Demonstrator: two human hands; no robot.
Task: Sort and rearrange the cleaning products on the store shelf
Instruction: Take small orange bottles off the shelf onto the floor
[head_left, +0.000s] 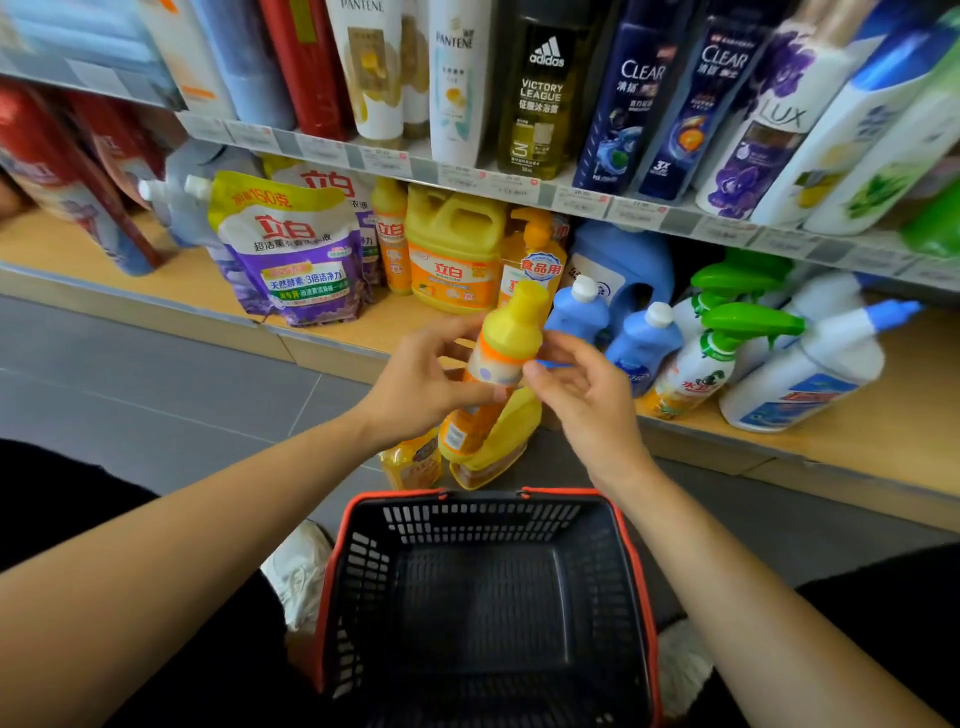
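Yellow plastic bottle with a wide yellow screw cap, an orange band at the shoulder and a pale label below. It is held in the left hand, whose thumb and fingers curl round the lower body. Right hand: fingers loosely bent, thumb tip touching the edge of the label; whether it grips cannot be told. The bottle is tilted, cap up and slightly to the right, in the air just in front of the light wooden lower shelf. Directly beneath it, on the grey tiled floor, stand larger yellow bottles and a small amber bottle, close against one another. Nearer the person is a black perforated plastic basket with a red rim. On the shelf behind are a yellow handled jug with an orange label and, to its right, two blue bottles with white caps.
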